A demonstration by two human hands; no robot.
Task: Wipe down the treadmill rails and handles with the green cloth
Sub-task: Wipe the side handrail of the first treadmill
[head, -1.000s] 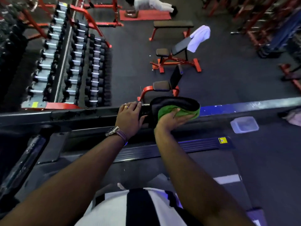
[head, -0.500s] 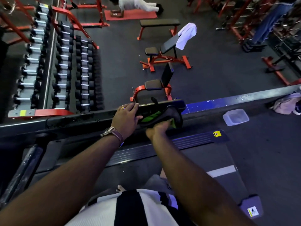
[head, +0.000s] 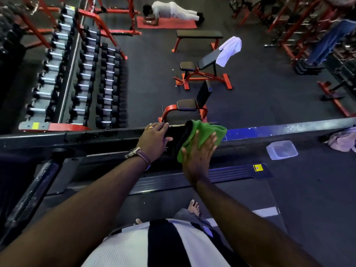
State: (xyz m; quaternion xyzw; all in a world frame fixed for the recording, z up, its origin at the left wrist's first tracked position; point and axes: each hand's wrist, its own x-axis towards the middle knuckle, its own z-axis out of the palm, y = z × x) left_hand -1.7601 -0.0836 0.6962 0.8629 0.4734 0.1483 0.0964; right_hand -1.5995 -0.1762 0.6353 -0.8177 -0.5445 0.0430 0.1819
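The soft green cloth point(head: 202, 137) was pressed flat under the spread right hand point(head: 198, 158) against the long black treadmill rail point(head: 96, 138), whose axis ran leftward beneath the left hand point(head: 154, 139), laid open upon it.

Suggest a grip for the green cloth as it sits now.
Take the green cloth at its bunched upper fold, coming from the right side. The right hand only presses it flat-palmed against the black pad, so the lower part is pinned; the top fold stands loose.
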